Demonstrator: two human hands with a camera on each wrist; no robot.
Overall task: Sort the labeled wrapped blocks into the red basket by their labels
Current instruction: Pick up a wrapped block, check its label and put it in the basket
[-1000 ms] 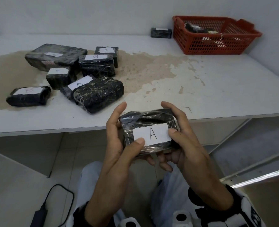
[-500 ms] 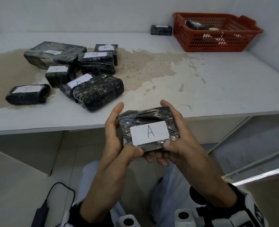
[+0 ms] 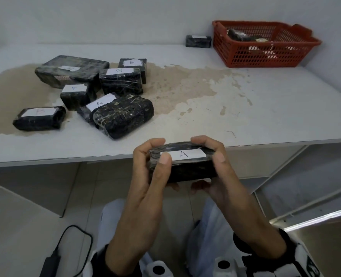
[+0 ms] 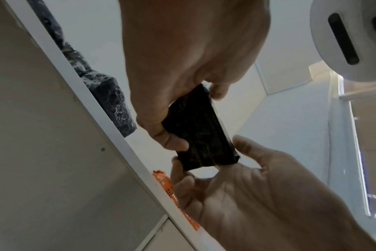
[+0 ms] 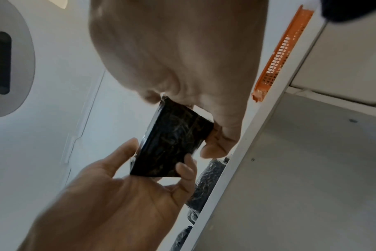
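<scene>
Both hands hold one black wrapped block (image 3: 185, 166) with a white label reading A, just in front of the table's near edge. My left hand (image 3: 157, 152) grips its left end, thumb on the label's left end. My right hand (image 3: 212, 149) grips the right end. The wrist views show the block's dark underside (image 4: 197, 130) (image 5: 174, 142) pinched between fingers and thumbs. The red basket (image 3: 265, 56) stands at the table's far right corner with a few wrapped blocks (image 3: 239, 36) inside. Several more labelled blocks (image 3: 121, 80) lie piled on the table's left part.
A lone small block (image 3: 198, 41) sits by the wall just left of the basket. The white table (image 3: 265, 108) has a brown stain across its left half. A wall runs along the right side. A cable and charger (image 3: 51, 260) lie on the floor at lower left.
The block has been tipped flatter and raised toward the table's edge; its label now faces upward. My left thumb has slid onto the label's left end.
</scene>
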